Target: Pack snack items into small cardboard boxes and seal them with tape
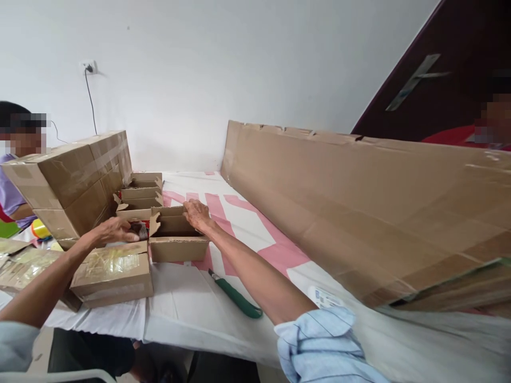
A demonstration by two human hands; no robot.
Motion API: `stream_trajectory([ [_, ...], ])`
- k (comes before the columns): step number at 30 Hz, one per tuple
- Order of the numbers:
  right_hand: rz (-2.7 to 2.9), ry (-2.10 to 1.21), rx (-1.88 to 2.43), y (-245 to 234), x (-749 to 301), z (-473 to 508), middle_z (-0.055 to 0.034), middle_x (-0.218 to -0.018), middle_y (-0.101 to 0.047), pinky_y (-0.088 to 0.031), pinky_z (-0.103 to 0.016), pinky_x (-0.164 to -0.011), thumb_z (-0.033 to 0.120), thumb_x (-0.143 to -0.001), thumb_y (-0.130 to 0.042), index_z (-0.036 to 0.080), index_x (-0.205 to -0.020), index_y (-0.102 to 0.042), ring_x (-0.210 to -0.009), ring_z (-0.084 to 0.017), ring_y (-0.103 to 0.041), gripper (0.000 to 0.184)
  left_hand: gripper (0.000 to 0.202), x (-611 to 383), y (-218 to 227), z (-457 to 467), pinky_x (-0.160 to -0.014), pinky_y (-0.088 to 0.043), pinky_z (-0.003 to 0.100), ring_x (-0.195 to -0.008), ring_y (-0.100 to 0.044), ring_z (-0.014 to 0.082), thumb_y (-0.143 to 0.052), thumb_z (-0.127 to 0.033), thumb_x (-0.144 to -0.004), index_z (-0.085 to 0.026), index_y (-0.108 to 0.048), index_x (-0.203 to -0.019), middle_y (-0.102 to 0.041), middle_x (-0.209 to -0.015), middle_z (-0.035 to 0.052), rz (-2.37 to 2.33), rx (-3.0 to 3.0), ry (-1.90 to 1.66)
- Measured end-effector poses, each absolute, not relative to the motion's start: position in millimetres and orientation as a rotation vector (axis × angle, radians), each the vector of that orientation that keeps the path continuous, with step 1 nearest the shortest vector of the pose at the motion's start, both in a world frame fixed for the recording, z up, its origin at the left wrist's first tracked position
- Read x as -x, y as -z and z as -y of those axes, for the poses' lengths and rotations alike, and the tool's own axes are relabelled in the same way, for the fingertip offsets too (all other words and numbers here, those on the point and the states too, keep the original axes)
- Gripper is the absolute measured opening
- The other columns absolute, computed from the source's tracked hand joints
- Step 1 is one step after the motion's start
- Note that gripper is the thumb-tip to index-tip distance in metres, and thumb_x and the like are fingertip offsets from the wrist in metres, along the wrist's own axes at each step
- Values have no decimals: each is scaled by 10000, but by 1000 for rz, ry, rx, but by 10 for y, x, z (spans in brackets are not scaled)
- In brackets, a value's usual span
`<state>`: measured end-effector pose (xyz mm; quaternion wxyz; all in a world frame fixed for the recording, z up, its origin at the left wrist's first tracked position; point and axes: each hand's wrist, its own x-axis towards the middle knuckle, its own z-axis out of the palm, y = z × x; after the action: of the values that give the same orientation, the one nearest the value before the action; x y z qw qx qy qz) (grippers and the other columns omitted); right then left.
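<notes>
White wall behind and a surface (191, 308) draped in white sheeting with broad pink stripes set the scene. On it, the right hand (197, 215) lies palm down with its fingers spread across the far edge of a small open cardboard box (175, 239), touching the raised flap and pinching nothing. The left hand (114, 231) rests palm down just left of that box, its fingers loosely curved over a small dark item (140, 230) in the gap; whether it actually grips that item cannot be told. The heel of this hand is over a shut box sealed with clear tape (114, 274), which sits touching the open box's left side at the near edge of the surface. Behind both hands stands a short row of more open small boxes (141, 194), flaps up, running toward the wall. To the left of them, 2 large taped cartons (72, 181) are stacked, tilted. A green-handled cutter (235, 295) lies on the sheeting near the right forearm, apart from the boxes. Along the right runs a long flat cardboard slab (359, 213), leaning up off the surface. Another person in a purple sleeve (10, 194) sits at far left, and 1 more in red (451, 135) shows beyond the slab.
</notes>
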<state>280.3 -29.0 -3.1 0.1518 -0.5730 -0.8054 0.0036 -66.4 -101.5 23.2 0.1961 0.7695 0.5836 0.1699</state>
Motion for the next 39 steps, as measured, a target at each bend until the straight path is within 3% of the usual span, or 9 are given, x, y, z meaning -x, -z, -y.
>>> stream_trajectory([
  [6, 2300, -54, 1634, 4, -2640, 277, -156, -1315, -701, -511, -392, -947, 209, -1011, -607, 225, -1240, -741, -1251, -323, -612, 267, 377, 473, -306, 1757, -587, -385, 253, -677, -646, 201, -904, -563, -693, -226, -849, -853, -757, -768, -3, -1311, -1950, -173],
  [10, 2307, -104, 1599, -19, -2416, 319, -147, -1340, -701, -508, -402, -968, 177, -996, -590, 227, -1285, -746, -1262, -325, -605, 332, 376, 188, -420, 1841, -656, -441, 267, -754, -704, 243, -828, -594, -802, -234, -875, -900, -802, -852, 39, -1185, -2012, -114],
  [13, 2299, -142, 1568, -46, -2284, 350, -141, -1376, -691, -502, -422, -997, 154, -995, -565, 230, -1350, -729, -1294, -335, -592, 399, 290, 24, -414, 1821, -705, -451, 307, -743, -714, 261, -810, -518, -828, -234, -857, -854, -788, -809, 59, -1383, -2210, -208],
  [17, 2273, -200, 1534, -78, -2166, 395, -126, -1390, -692, -499, -410, -1012, 146, -991, -602, 227, -1336, -729, -1285, -330, -604, 376, 168, -154, -419, 1912, -794, -478, 409, -849, -721, 355, -800, -364, -843, -195, -795, -837, -752, -820, 125, -2064, -2427, 24],
  [21, 2261, -255, 1447, -86, -1996, 486, -127, -1442, -661, -485, -435, -1087, 125, -993, -617, 218, -1279, -725, -1307, -311, -585, 319, 209, -340, -546, 1989, -940, -504, 491, -1145, -662, 415, -782, -252, -860, -198, -744, -1059, -735, -1131, 183, -2178, -2810, 68],
  [24, 2277, -291, 1359, -131, -1897, 540, -140, -1414, -665, -490, -446, -1112, 167, -998, -656, 201, -1230, -725, -1319, -302, -577, 245, 321, -401, -603, 1867, -937, -542, 467, -1203, -665, 393, -774, -233, -863, -192, -721, -1177, -720, -1250, 183, -2043, -2869, 306],
  [27, 2254, -308, 1255, -223, -1969, 540, -135, -1408, -660, -525, -433, -1072, 262, -1012, -679, 195, -1273, -714, -1284, -287, -603, 271, 222, -365, -594, 1659, -875, -574, 428, -1127, -733, 373, -711, -254, -912, -199, -764, -1120, -771, -1202, 159, -2032, -2656, 556],
  [30, 2158, -312, 1193, -300, -2259, 523, -123, -1389, -662, -542, -420, -1037, 261, -1033, -625, 192, -1321, -704, -1241, -264, -627, 307, 189, -293, -585, 1486, -860, -583, 429, -1107, -759, 396, -661, -271, -933, -198, -805, -1031, -799, -1171, 172, -2087, -2588, 620],
  [39, 2026, -245, 1288, 126, -3572, 930, -94, -1241, -720, -545, -340, -948, 201, -989, -632, 198, -1254, -721, -1062, -221, -694, 279, 177, -85, -522, 1067, -851, -579, 455, -1160, -723, 425, -646, -237, -891, -181, -812, -920, -807, -1088, 205, -1977, -2839, 366],
])
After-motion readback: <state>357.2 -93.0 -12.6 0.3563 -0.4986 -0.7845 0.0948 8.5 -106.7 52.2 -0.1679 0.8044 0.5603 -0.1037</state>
